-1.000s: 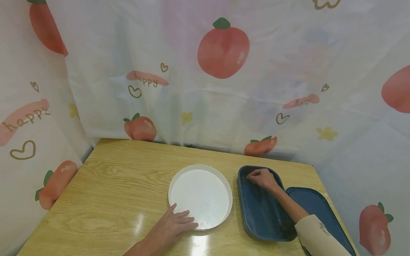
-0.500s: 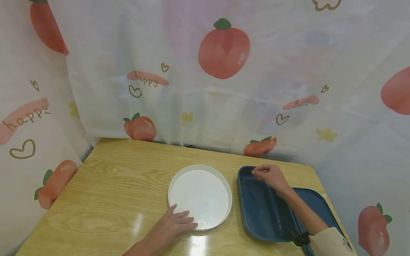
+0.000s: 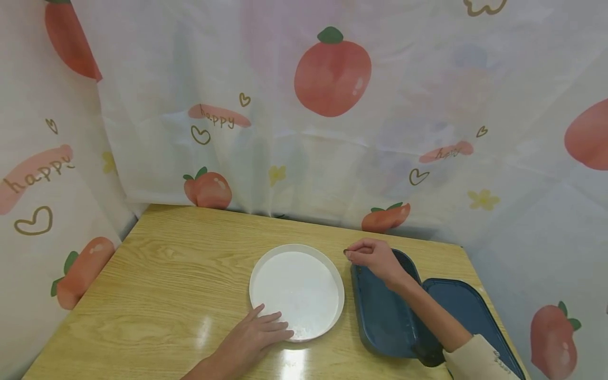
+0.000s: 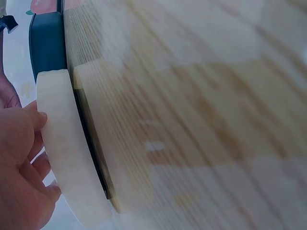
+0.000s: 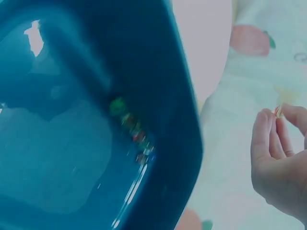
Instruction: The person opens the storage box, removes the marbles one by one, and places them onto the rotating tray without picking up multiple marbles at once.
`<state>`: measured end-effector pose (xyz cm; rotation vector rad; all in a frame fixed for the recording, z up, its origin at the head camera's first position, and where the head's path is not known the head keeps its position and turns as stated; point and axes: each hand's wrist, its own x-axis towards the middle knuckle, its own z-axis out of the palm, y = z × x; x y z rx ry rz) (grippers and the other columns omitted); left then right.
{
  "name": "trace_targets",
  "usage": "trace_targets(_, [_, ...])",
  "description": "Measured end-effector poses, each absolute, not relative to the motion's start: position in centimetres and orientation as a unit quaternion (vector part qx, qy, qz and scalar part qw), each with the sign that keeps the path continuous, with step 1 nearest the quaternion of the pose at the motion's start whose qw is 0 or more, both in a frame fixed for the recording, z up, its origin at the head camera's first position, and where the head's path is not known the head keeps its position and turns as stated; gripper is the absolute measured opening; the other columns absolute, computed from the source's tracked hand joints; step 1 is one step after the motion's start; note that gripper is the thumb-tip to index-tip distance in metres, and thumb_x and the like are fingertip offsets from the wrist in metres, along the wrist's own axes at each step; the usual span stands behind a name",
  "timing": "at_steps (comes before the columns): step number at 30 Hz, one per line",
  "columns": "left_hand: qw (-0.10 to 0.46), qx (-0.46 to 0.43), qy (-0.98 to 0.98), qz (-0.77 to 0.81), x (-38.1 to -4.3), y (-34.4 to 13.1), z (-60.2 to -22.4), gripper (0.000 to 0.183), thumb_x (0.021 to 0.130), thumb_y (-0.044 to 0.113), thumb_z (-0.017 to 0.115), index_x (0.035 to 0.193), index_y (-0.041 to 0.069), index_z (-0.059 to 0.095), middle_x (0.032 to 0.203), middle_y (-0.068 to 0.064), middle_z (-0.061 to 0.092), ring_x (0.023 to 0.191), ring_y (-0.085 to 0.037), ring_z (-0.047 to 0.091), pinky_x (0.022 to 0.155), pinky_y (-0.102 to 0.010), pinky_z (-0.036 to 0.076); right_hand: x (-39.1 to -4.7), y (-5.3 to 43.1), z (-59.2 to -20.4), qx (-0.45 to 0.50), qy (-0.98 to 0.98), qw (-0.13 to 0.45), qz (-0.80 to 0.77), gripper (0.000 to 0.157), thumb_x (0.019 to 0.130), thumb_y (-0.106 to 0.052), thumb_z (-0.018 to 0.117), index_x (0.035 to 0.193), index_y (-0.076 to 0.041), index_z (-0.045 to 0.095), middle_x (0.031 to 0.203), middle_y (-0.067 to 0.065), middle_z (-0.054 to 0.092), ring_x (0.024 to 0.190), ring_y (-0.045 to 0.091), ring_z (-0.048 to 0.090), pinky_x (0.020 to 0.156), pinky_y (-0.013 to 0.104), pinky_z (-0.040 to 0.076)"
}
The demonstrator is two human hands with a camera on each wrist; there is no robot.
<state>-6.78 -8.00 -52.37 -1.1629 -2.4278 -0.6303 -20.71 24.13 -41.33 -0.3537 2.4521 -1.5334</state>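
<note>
My right hand pinches a small glass marble between thumb and fingertips. It is over the far left edge of a deep blue box, with the fingertips just past the rim. Inside the box several colourful marbles lie in a row along one wall, seen in the right wrist view. To the left of the box sits a round white tray with a raised rim. My left hand rests on the tray's near left rim, fingers spread and fairly straight.
A flat blue lid lies on the wooden table to the right of the box, partly under the right forearm. A patterned curtain with fruit prints hangs behind and at both sides of the table.
My right hand has come up out of the box, swung briefly right, then moved left past its far left rim with a marble. The left hand stays on the tray.
</note>
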Motion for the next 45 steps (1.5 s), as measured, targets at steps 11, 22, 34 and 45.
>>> trace_targets(11, [0.172, -0.413, -0.866, -0.224, -6.9, -7.9, -52.7, 0.035, 0.084, 0.010, 0.076, 0.116, 0.022, 0.074, 0.116, 0.004, 0.072, 0.115, -0.022, 0.065, 0.099, -0.057, 0.045, -21.3, 19.4, -42.4, -0.135, 0.821, 0.144, -0.535, 0.025, 0.092, -0.013, 0.071, 0.110, 0.005, 0.069, 0.106, 0.018, 0.072, 0.099, 0.025, 0.068, 0.088, 0.042, 0.053])
trace_targets(22, [0.181, -0.414, -0.866, -0.212, -6.9, -8.0, -52.9, 0.034, 0.083, 0.011, 0.077, 0.115, 0.023, 0.074, 0.116, 0.005, 0.072, 0.114, -0.021, 0.065, 0.099, -0.057, 0.046, -22.0, 16.7, -44.1, -0.163, 0.812, 0.177, -0.532, 0.026, 0.093, -0.012, 0.071, 0.113, 0.005, 0.071, 0.107, 0.013, 0.072, 0.100, 0.029, 0.069, 0.090, 0.042, 0.055])
trace_targets(34, [0.177, -0.414, -0.867, -0.213, -6.9, -7.9, -52.7, 0.035, 0.083, 0.011, 0.077, 0.116, 0.023, 0.074, 0.117, 0.004, 0.071, 0.115, -0.021, 0.064, 0.098, -0.059, 0.045, -21.9, 14.8, -46.0, -0.132, 0.808, 0.208, -0.535, 0.025, 0.091, -0.008, 0.072, 0.110, 0.008, 0.070, 0.100, 0.014, 0.073, 0.095, 0.023, 0.069, 0.089, 0.040, 0.054])
trace_targets(45, [0.180, -0.413, -0.866, -0.217, -7.0, -7.9, -52.8, 0.035, 0.082, 0.011, 0.077, 0.115, 0.022, 0.074, 0.116, 0.004, 0.072, 0.114, -0.021, 0.065, 0.098, -0.058, 0.045, -21.5, 13.4, -48.0, -0.112, 0.839, 0.194, -0.496, 0.015, 0.087, -0.007, 0.076, 0.100, -0.001, 0.076, 0.092, 0.004, 0.073, 0.083, 0.013, 0.065, 0.075, 0.027, 0.054])
